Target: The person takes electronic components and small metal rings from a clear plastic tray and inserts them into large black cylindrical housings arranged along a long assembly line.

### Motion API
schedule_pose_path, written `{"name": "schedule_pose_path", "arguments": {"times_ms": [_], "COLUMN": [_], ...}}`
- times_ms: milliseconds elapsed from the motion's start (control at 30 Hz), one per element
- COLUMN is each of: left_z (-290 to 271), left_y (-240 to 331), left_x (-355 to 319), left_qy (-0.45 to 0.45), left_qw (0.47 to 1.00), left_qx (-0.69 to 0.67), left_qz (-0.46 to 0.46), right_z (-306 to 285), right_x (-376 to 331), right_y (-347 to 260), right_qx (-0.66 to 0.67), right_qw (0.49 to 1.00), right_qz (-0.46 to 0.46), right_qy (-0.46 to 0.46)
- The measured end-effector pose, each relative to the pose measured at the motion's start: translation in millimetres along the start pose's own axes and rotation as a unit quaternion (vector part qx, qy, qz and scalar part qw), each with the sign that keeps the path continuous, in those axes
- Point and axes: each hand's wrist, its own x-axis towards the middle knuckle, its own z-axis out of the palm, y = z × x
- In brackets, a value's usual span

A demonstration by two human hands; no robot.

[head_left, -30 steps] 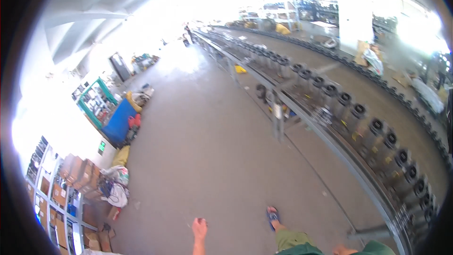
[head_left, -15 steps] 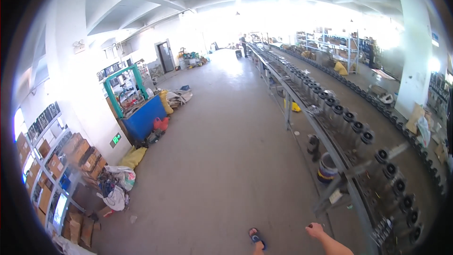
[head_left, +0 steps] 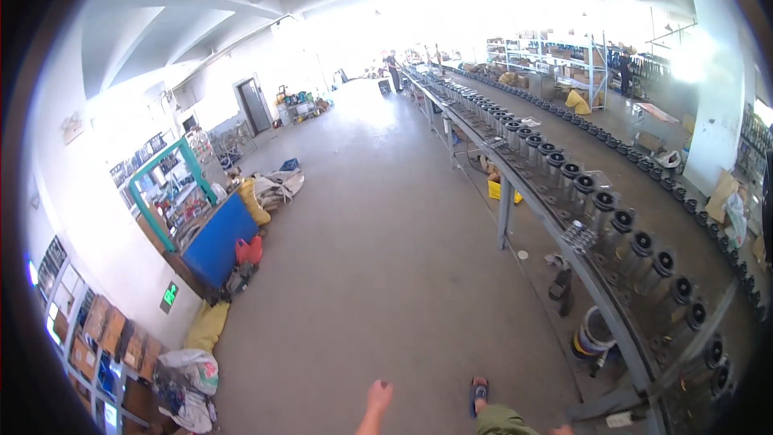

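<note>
My left hand point(head_left: 379, 394) swings low over the concrete floor point(head_left: 354, 274), its fingers curled closed; whatever they may hold is hidden. Only a sliver of my right hand point(head_left: 561, 430) shows at the lower edge, close to the leg of the long workbench point(head_left: 503, 213), and its fingers are out of sight. Between the hands, my foot in a dark sandal point(head_left: 479, 393) is stepping forward below a green trouser leg point(head_left: 503, 420). Along the bench stand several metal cylinders with black ring tops point(head_left: 620, 224).
Under the bench sit a bucket point(head_left: 593, 330) and a yellow crate point(head_left: 503, 191). Sacks point(head_left: 192, 374), boxes point(head_left: 113, 330) and a blue-panelled stand point(head_left: 217, 242) line the left side. Another person point(head_left: 393, 71) stands far ahead by the bench.
I have walked forward along the bench, and the view has turned slightly right. My left hand has come into view; my right hand has dropped almost out of it.
</note>
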Motion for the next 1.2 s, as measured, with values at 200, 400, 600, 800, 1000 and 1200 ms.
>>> {"name": "schedule_pose_path", "arguments": {"times_ms": [200, 400, 600, 800, 1000, 1200], "left_z": [-13, 13, -6, -57, -142, -184], "left_y": [80, -11, 3, 50, 171, 460], "left_x": [249, 255, 356, 711, 1194, 1575], "left_qy": [0.010, -0.097, -0.127, -0.105, -0.013, 0.004], "left_qw": [0.997, 0.931, 0.827, 0.872, 0.992, 0.994], "left_qx": [-0.062, -0.158, -0.219, -0.180, -0.029, -0.092], "left_qz": [0.046, -0.315, -0.503, -0.442, -0.119, 0.059], "right_z": [15, 1, -19, 16, 49, 61], "right_x": [145, 309, 373, 450, 562, 627], "right_y": [-150, -476, -1017, -1256, -1288, -1363], "right_qx": [-0.070, -0.107, -0.137, -0.177, -0.030, -0.074], "right_qw": [0.995, 0.961, 0.924, 0.921, 0.997, 0.989], "right_qz": [0.047, -0.194, -0.338, -0.339, -0.009, 0.124], "right_qy": [-0.059, -0.168, 0.113, 0.070, -0.071, -0.023]}}
